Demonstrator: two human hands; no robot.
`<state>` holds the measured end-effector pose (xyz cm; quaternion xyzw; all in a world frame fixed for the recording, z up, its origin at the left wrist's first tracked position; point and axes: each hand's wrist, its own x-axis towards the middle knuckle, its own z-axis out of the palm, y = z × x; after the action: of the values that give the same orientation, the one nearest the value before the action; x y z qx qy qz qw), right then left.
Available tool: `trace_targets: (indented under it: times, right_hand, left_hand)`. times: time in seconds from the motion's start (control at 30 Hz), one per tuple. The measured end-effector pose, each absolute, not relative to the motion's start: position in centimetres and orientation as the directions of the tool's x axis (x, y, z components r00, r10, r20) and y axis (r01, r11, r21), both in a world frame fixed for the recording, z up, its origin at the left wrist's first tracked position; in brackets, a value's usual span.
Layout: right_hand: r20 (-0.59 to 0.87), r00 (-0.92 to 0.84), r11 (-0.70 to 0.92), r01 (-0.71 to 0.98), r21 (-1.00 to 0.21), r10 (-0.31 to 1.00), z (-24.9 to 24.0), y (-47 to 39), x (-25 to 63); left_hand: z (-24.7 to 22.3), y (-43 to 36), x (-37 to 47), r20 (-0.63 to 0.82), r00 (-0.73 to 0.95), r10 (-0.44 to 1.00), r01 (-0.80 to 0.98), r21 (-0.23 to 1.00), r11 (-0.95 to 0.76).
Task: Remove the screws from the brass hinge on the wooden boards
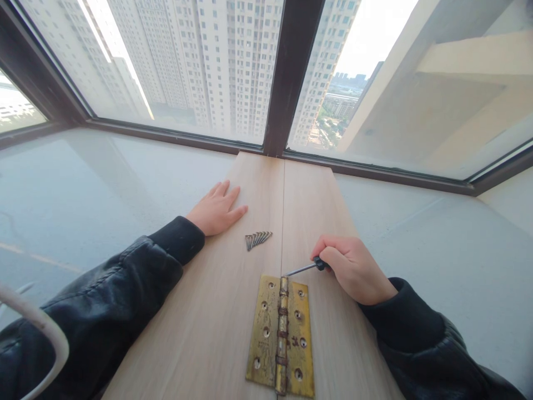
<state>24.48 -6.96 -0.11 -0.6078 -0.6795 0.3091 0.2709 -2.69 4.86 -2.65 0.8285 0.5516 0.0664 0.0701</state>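
Note:
My left hand [217, 210] lies flat with fingers spread on the left one of two pale wooden boards [208, 316], set side by side with a thin seam between them. In my right hand [350, 264] is a screwdriver [303, 269] with a black handle, mostly hidden by my fingers. Its metal shaft points left, the tip at the top end of the hinge's knuckle. The worn brass hinge [281, 336] lies unfolded across the seam, its screw holes showing no screws. A row of several screws [258, 240] rests on the left board, between my left hand and the hinge.
Beyond the boards stands a window with a dark frame [291, 78]; tall buildings show outside. A white ledge [437, 250] extends on both sides of the boards. A curved white tube or cable [54, 339] crosses the lower left corner.

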Motion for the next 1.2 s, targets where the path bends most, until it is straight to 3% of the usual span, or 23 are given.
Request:
trace_targets:
  times: [1.07, 1.2]
  right_hand:
    - [-0.014, -0.124, 0.07, 0.645, -0.761, 0.992, -0.13, -6.87, 24.46]
    - [-0.006, -0.093, 0.055, 0.629, -0.775, 0.996, -0.2, -6.79, 24.62]
  left_hand:
    - [-3.02, 5.06, -2.78, 0.031, 0.381, 0.924, 0.907, 0.182, -0.38]
    - [-2.43, 4.74, -2.75, 0.144, 0.393, 0.908, 0.895, 0.167, -0.414]
